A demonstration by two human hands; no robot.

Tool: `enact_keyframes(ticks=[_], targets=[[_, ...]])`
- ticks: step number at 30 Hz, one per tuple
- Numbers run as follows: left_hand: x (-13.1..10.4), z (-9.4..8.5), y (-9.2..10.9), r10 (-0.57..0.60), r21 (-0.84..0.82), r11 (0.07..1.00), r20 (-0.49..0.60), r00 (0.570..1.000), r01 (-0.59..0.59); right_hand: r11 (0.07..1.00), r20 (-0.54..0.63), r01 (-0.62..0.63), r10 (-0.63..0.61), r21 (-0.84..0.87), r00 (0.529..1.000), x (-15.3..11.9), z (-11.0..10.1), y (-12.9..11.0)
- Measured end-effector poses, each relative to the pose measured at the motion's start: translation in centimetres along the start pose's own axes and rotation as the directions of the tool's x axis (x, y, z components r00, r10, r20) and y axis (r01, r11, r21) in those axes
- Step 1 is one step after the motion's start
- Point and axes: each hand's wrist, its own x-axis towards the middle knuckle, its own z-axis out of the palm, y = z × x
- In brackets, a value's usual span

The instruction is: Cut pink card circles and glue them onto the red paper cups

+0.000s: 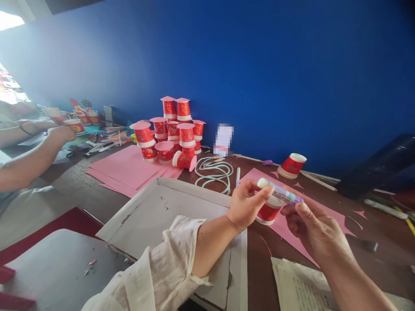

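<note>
A glue stick [282,193] with a pale end and a purple end is held between both hands. My left hand [248,204] pinches its pale end between thumb and fingers. On its purple end, my right hand [316,229] is closed with thumb and fingers. Just below the stick, a red paper cup [268,212] with a white rim stands on the pink paper sheet [296,233], partly covered by my left hand and the stick.
Red cups with pink discs [186,134] are stacked by the blue wall. A shallow grey box [191,211], coiled cable [215,172], pink sheets [129,166], another cup [292,166] and an old book [301,285] lie around. At far left another person's hands [61,134] hold a cup.
</note>
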Motion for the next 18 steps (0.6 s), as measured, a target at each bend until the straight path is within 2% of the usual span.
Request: enact_keyframes(ticks=[3, 7, 11, 13, 16, 18], targets=[[-0.1, 0.2, 0.2, -0.032, -0.053, 0.998, 0.007, 0.999, 0.033, 0.993, 0.04, -0.05, 0.046, 0.103, 0.998, -0.2, 1.0, -0.6], [-0.4, 0.3, 0.1, -0.07, -0.018, 0.997, 0.111, 0.991, 0.073, 0.986, -0.052, 0.001, 0.007, 0.168, 0.999, -0.2, 1.2, -0.8], [-0.2, -0.1, -0.3, 0.072, 0.142, 0.987, 0.034, 0.997, -0.076, 0.971, -0.14, 0.1, -0.07, 0.218, 0.988, -0.1, -0.1, -1.5], [0.0, -0.4, -0.6, 0.096, 0.237, 0.966, 0.036, 0.995, -0.102, 0.969, -0.197, 0.116, -0.073, 0.218, 0.978, -0.1, -0.8, -2.2], [0.3, -0.6, -1.3, 0.003, 0.327, 0.944, 0.132, 0.991, -0.046, 0.962, -0.282, 0.125, -0.053, 0.242, 0.958, -0.2, -1.5, -2.9], [0.5, -0.6, -1.9, -0.086, 0.404, 0.915, 0.186, 0.979, 0.003, 0.958, -0.299, 0.123, -0.043, 0.257, 0.953, -0.2, -1.8, -3.1]])
